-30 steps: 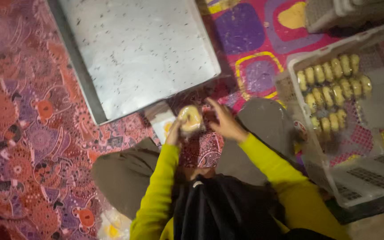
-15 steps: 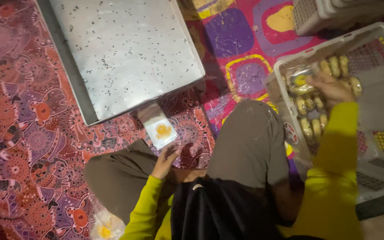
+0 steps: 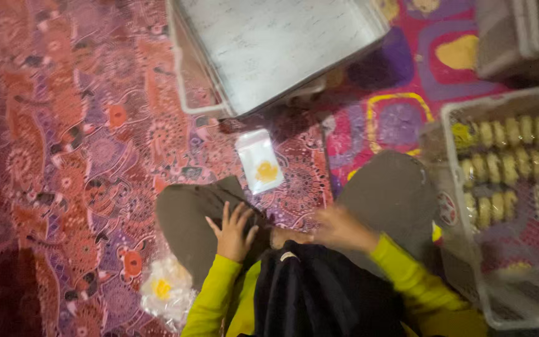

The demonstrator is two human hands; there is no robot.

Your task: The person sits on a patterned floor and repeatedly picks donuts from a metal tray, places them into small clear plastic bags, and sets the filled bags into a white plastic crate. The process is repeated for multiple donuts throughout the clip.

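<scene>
A small clear packet (image 3: 260, 163) with a yellow round mark on it is seen lying flat on the patterned red carpet (image 3: 63, 125), just ahead of the person's knees and apart from both hands. It sits just below the near edge of a large pale speckled tray (image 3: 269, 47), with a strip of carpet between them.

The left hand (image 3: 232, 232) is laid on the left knee, fingers spread wide and flat on the olive trouser cloth (image 3: 188, 218); nothing is held in it. The right hand (image 3: 338, 228) is caught in blur, low between the knees, and it cannot be told whether it is open or closed, or whether anything is held. Both arms are covered by bright yellow-green sleeves (image 3: 407, 281), and a dark garment (image 3: 319, 293) fills the lower middle of the view.

To the right, a white plastic crate (image 3: 469, 262) is placed beside the right knee. Rows of small pale yellow pieces (image 3: 506, 162) are lined up inside it on a pink-red lining. A second grey crate (image 3: 519, 37) is glimpsed at the top right corner.

By the left hip, a crumpled heap of clear wrappers with yellow marks (image 3: 163, 290) is resting on the carpet. Further right, the carpet gives way to a mat of purple, pink and yellow squares (image 3: 400, 118).
</scene>
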